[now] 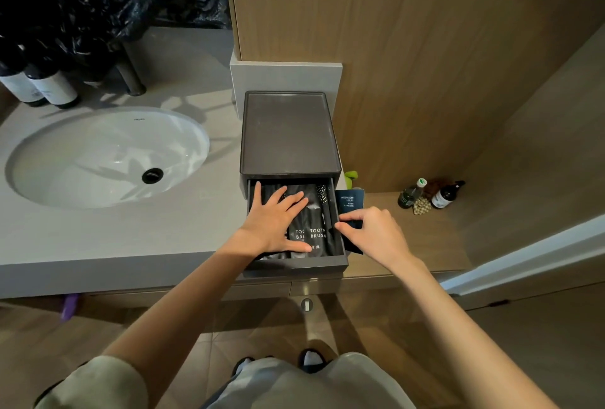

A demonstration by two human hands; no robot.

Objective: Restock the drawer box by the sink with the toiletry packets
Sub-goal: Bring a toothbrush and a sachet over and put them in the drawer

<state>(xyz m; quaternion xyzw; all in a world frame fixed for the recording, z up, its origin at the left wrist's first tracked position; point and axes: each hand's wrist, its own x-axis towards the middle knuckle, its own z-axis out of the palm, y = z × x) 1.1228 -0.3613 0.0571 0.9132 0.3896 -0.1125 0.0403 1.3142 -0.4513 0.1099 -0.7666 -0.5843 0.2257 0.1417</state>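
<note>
My left hand [275, 222] lay flat, fingers spread, on toothbrush packets [314, 235] — my right hand [370, 232] pinched a dark packet [350, 202]; best slid in edgewise.

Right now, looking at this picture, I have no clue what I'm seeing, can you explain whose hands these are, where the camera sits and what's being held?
No machine here: a person wears one camera on the head, looking down at their own bare hands. The left hand lies flat on black toothbrush packets inside the open drawer of a dark drawer box. The box stands on a grey counter, right of a white sink. The right hand pinches a dark blue packet at the drawer's right edge. Small bottles stand on the wooden ledge further right.
</note>
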